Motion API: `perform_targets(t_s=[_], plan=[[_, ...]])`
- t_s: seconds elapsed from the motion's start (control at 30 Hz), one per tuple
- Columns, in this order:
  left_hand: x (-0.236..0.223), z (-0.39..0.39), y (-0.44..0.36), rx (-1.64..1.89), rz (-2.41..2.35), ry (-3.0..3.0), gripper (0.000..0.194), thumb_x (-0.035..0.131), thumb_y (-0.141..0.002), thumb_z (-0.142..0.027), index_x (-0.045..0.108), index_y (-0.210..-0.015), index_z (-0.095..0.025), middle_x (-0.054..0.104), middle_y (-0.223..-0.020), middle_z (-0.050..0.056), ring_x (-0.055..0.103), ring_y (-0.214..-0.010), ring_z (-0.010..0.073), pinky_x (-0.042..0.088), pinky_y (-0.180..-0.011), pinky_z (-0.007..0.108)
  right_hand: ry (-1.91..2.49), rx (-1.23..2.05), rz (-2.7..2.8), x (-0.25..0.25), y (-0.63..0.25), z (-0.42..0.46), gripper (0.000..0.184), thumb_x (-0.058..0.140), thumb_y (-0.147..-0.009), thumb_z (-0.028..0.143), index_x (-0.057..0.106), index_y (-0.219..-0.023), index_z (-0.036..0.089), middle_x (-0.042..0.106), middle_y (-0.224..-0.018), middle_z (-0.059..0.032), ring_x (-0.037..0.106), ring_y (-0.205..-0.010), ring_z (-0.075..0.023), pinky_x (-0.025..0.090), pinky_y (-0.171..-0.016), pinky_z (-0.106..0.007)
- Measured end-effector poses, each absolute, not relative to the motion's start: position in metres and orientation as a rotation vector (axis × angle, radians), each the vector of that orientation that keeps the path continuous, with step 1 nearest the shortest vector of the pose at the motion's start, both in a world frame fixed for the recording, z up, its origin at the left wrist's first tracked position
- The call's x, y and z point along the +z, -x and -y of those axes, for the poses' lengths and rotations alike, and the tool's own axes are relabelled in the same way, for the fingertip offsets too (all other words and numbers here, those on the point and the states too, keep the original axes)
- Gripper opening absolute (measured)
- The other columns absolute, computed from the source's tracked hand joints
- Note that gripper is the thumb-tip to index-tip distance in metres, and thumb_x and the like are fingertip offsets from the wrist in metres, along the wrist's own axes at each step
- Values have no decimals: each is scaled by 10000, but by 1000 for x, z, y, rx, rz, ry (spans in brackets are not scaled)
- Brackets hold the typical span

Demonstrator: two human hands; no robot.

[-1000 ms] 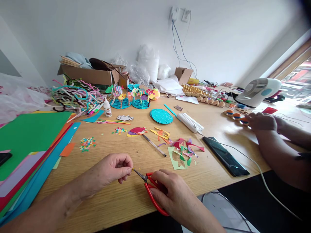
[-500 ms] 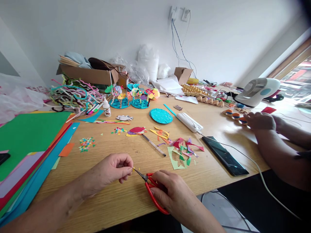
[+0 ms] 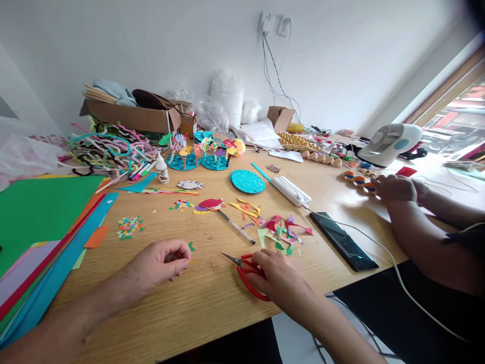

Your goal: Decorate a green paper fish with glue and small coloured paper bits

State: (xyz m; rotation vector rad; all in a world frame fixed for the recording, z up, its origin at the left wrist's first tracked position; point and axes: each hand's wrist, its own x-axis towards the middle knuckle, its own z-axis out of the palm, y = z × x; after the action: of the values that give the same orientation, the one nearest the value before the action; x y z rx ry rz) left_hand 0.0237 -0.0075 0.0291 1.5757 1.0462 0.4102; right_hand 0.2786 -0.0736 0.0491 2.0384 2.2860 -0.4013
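Observation:
My left hand [image 3: 164, 260] is held above the table with thumb and forefinger pinched together. Whatever is in that pinch is too small to make out; a small green paper scrap [image 3: 191, 246] shows just beyond the fingertips, and I cannot tell if it is held. My right hand [image 3: 278, 273] grips red-handled scissors [image 3: 248, 280], their blades looking closed and pointing left toward my left hand. Beyond the right hand lie coloured paper offcuts [image 3: 282, 231] and a pale green sheet [image 3: 262, 236], partly covered by it. A pen [image 3: 237, 226] and cut paper shapes [image 3: 210, 204] lie ahead.
At left are stacked coloured sheets [image 3: 45, 205] and confetti [image 3: 130, 227]. Farther back stand a glue bottle [image 3: 162, 169], pipe cleaners [image 3: 109, 146] and turquoise discs [image 3: 247, 181]. A phone [image 3: 343, 241] and white cable lie at right, near another person's hands [image 3: 396, 188].
My left hand has moved left, away from the scissors' tips. My right hand has moved up and slightly right with the scissors, now over part of the pale green sheet. The view has shifted slightly.

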Motion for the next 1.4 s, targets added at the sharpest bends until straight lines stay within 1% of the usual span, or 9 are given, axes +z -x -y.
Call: perform_targets(t_s=[0.17,0.3,0.4,0.47,0.53,0.6,0.7,0.87,1.4], plan=[[29,7,-24,422,-1076,-1692,201,565,-696,-408,536,-658,-213,454,-588,-40,429,-549,137,355,-525,239,-1990,-395,-2181,51,-283,63,153,583,-852,258,700,-904,172,680,-914,-105,636,-771,-220,374,-589,-272],[36,10,-24,555,-1092,-1915,171,526,-751,-367,569,-668,-224,560,-636,-2,537,-608,178,418,-564,260,-2107,-526,-2396,63,-279,67,141,560,-871,211,688,-828,168,659,-929,-92,615,-839,-203,422,-682,-286],[37,18,-18,761,-959,-2263,163,487,-842,-284,636,-787,-245,663,-795,34,622,-767,212,470,-714,283,-2188,-1150,-2560,68,-262,73,126,560,-828,149,628,-725,176,625,-732,-14,596,-737,-143,418,-649,-244],[36,24,-12,847,-832,-2467,233,442,-891,-201,663,-918,-272,689,-922,34,629,-884,210,459,-827,284,-2145,-1954,-2308,64,-246,74,110,540,-821,182,581,-719,172,560,-618,29,568,-581,-95,386,-521,-194],[35,28,-5,897,-735,-2622,305,410,-914,-138,644,-1030,-296,686,-1010,21,617,-955,195,435,-900,278,-1948,-2566,-1933,57,-230,72,111,573,-796,264,567,-748,164,578,-644,32,543,-498,-65,301,-411,-161],[35,30,0,929,-651,-2755,320,389,-943,-127,609,-1093,-304,676,-1036,15,611,-967,177,428,-927,266,-1760,-2926,-1648,49,-217,69,205,650,-730,334,559,-719,150,589,-657,26,549,-464,-51,241,-355,-149],[38,27,2,970,-534,-2938,297,342,-988,-138,592,-1090,-261,663,-995,15,610,-934,146,437,-935,241,-1512,-3239,-1332,41,-207,63,319,725,-662,411,592,-723,128,591,-618,22,573,-441,-57,188,-316,-148],[43,24,0,984,-431,-3109,310,285,-1015,-133,587,-988,-199,652,-925,11,599,-901,124,447,-902,204,-1333,-3359,-1133,40,-203,58,330,788,-609,380,590,-686,126,609,-582,14,602,-430,-79,185,-289,-150],[56,25,-4,1017,-340,-3201,341,282,-1009,-96,608,-939,-169,684,-808,13,627,-768,125,464,-816,214,-1445,-3302,-1099,35,-197,53,236,753,-578,273,578,-659,137,589,-540,38,589,-410,-71,209,-279,-138]])
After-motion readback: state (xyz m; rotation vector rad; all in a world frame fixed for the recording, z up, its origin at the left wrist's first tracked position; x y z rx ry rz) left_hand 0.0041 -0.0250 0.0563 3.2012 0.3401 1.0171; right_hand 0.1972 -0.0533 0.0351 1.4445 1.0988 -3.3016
